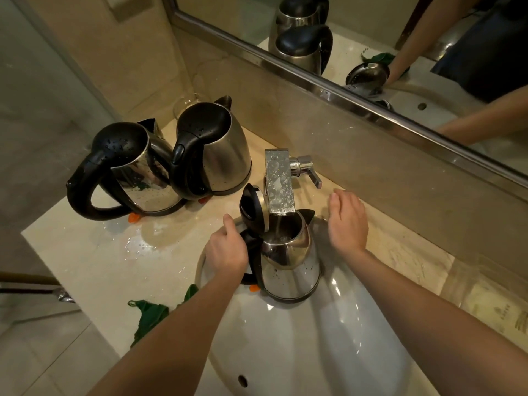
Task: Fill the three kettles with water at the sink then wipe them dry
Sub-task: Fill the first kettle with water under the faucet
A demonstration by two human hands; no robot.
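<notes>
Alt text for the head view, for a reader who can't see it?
Left hand holds an open-lidded steel kettle in the sink under the running faucet; right hand hovers open near the lever. Two closed kettles stand on the wet counter.

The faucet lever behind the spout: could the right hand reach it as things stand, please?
Probably yes: the right hand hovers open beside the faucet lever, with nothing between them.

Steel-and-black kettles [288,261], green cloth [148,315], white sink [328,338], beige counter [94,252]
</notes>
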